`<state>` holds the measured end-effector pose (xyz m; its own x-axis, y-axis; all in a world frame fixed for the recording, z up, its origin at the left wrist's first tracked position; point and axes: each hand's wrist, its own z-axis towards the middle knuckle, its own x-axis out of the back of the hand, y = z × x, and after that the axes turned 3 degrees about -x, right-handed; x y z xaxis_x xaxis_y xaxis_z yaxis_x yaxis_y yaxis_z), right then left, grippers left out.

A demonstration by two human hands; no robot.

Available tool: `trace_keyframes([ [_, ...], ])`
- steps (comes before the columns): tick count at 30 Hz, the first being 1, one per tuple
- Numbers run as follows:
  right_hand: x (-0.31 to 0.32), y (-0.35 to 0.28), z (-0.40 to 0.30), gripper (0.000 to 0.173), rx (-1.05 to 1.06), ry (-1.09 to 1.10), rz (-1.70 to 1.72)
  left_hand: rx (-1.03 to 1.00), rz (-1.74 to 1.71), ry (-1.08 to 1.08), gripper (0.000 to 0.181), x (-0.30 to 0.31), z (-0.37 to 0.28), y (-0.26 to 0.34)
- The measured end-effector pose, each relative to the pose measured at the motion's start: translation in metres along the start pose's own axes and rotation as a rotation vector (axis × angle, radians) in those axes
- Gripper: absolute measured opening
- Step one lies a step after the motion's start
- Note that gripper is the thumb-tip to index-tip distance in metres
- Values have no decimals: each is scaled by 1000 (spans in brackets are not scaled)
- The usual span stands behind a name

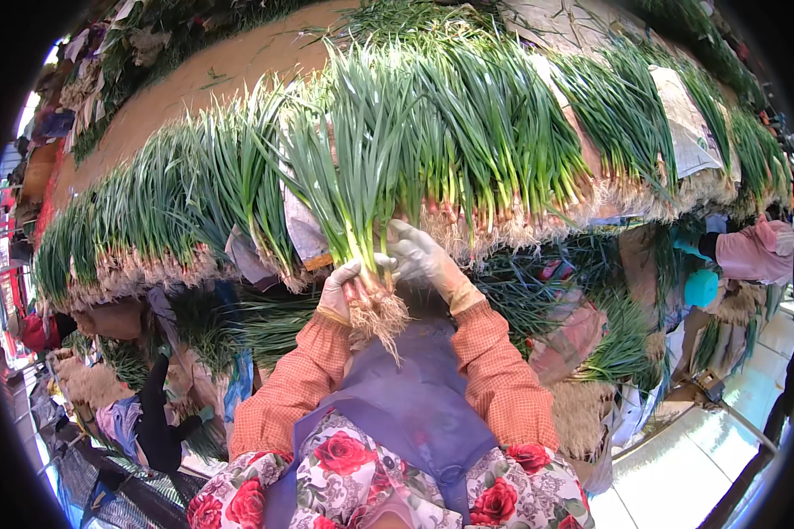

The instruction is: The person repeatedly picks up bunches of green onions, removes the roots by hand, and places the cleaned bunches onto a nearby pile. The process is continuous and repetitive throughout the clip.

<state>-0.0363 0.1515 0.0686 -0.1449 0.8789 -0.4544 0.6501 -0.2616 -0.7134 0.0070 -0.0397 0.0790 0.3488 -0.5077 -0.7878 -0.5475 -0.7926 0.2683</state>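
Note:
My left hand (341, 288), in a pale thin glove, is closed round the lower stems of a bunch of green onions (364, 254), just above the reddish bulbs. The bunch's leaves point away from me and its stringy roots hang towards my apron. Beside the stems, on their right, is my right hand (423, 259), gloved too, with its fingers partly curled and the fingertips near the stems. Whether it grips any stalk cannot be told. Behind the bunch, a long row of green onions (489, 152) lies with the roots along the near edge.
The brown table surface (251, 49) shows beyond the row. Sheets of paper or sacking (685, 122) lie among the onions. More green onions (618, 337) are heaped at lower right, by a pink bag (569, 337). Co-workers are at the right (754, 251) and lower left (153, 416).

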Motion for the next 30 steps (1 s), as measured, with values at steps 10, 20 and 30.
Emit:
trace_keyframes([
  [10,22,2,10,26,133,234,-643,-26,24,-80,47,7,-1,0],
  [20,34,-36,-18,25,175,69,304,-21,61,34,51,14,0,-5],
  [30,98,-50,-87,32,541,300,90,-129,-79,108,42,30,12,-20],
])
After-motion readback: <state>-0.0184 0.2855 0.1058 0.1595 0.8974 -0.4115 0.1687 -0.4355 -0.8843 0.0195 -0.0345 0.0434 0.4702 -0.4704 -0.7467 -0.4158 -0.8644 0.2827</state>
